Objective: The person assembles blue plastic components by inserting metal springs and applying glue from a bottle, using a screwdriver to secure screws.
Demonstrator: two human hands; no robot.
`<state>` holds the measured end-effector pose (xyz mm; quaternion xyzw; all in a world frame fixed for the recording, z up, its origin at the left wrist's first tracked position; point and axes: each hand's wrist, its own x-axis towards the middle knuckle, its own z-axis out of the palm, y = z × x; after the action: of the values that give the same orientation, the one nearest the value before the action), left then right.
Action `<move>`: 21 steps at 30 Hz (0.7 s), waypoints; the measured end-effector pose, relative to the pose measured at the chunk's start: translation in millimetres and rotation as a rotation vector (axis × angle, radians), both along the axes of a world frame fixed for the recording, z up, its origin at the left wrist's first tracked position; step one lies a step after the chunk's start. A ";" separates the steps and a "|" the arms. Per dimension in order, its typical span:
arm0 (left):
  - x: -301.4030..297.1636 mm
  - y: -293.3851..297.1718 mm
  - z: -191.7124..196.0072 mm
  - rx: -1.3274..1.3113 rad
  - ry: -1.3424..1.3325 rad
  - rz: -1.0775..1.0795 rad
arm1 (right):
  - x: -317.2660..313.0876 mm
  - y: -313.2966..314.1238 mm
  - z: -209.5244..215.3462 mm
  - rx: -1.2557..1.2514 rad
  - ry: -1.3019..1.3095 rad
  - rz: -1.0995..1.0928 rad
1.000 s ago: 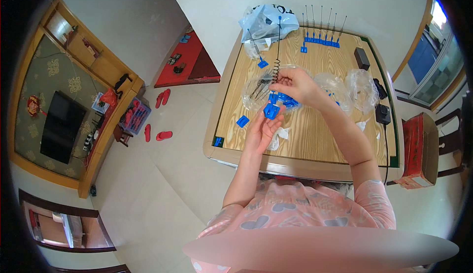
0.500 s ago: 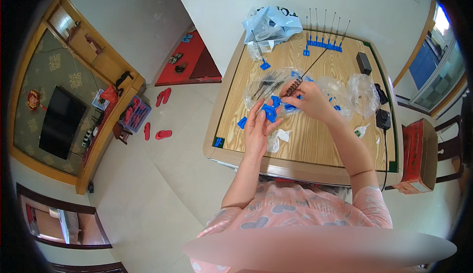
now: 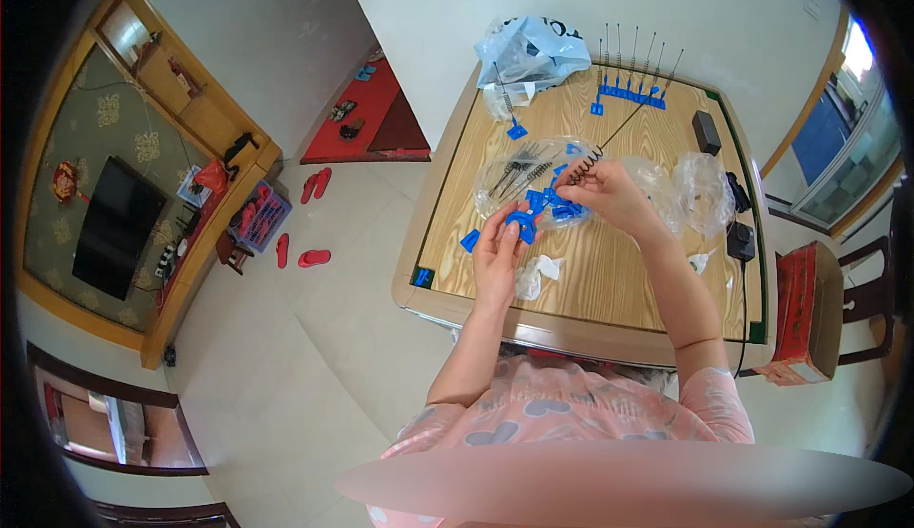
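Observation:
My left hand (image 3: 494, 259) holds a blue plastic piece (image 3: 523, 227) over the near side of the table. In my right hand (image 3: 609, 195) is a black coiled spring rod (image 3: 585, 163), pinched near its lower end, with its long thin shaft slanting up to the right. Its lower end comes close to the blue piece; I cannot tell whether they touch. Just beyond my hands, a clear plastic bag (image 3: 487, 159) lies spread, with more black spring rods (image 3: 535, 172) and loose blue pieces (image 3: 568, 211) on it. One blue piece (image 3: 469, 240) sits left of my left hand.
At the far edge stands a row of blue bases (image 3: 633, 97) with upright spring rods; another single one (image 3: 516, 132) stands left, by a light-blue bag (image 3: 533, 52). Clear bags (image 3: 705, 195), a black box (image 3: 705, 132) and a black adapter (image 3: 741, 240) lie right. Crumpled white tissue (image 3: 539, 277) lies nearest.
My right hand has shifted slightly right with the spring rod, and the two hands are a little farther apart. My left hand keeps its hold on the blue piece, which has turned slightly.

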<state>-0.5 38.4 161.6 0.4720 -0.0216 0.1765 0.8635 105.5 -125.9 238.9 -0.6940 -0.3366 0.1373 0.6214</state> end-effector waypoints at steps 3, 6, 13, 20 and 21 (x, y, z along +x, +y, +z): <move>0.9 0.0 -2.1 -0.013 0.000 -0.010 | 0.4 -0.2 -4.4 0.000 0.000 0.018; 1.5 -0.4 -3.9 -0.006 -0.021 -0.008 | -2.2 -1.8 -4.4 0.076 0.014 0.049; 7.0 3.2 -12.7 -0.307 0.109 -0.129 | -23.7 -9.6 -4.5 0.087 -0.003 -0.059; 7.1 0.1 -15.7 -0.482 0.230 -0.179 | -65.0 3.0 -22.6 0.100 -0.203 -0.269; 6.7 0.2 -18.0 -0.480 0.229 -0.177 | -71.5 5.9 -25.8 0.135 -0.166 -0.304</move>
<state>6.3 38.7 143.6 0.2673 0.0772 0.0459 0.9594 33.9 -120.0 213.1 -0.7027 -0.2864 -0.0391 0.6501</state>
